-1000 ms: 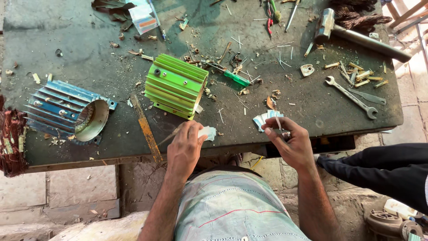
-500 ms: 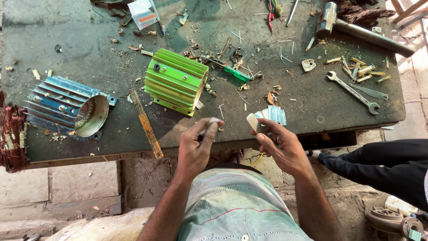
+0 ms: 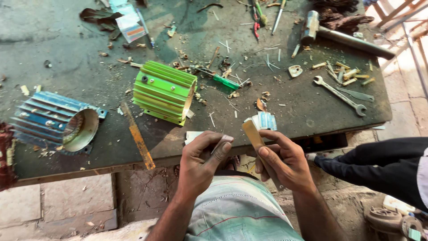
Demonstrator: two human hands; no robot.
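Left hand (image 3: 203, 158) pinches a small pale paper slip (image 3: 223, 139); right hand (image 3: 285, 160) grips a flat tan wooden stick (image 3: 253, 134) beside it, over the dark counter (image 3: 89, 67) edge

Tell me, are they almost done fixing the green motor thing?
Probably not. Done: the green finned motor housing lies on its side, open and hollow, like the blue housing. In hand: the left hand pinches a small pale slip, and the right hand holds a tan flat strip beside a stack of bluish-white slips. Left: the wrench and loose bits lie scattered.
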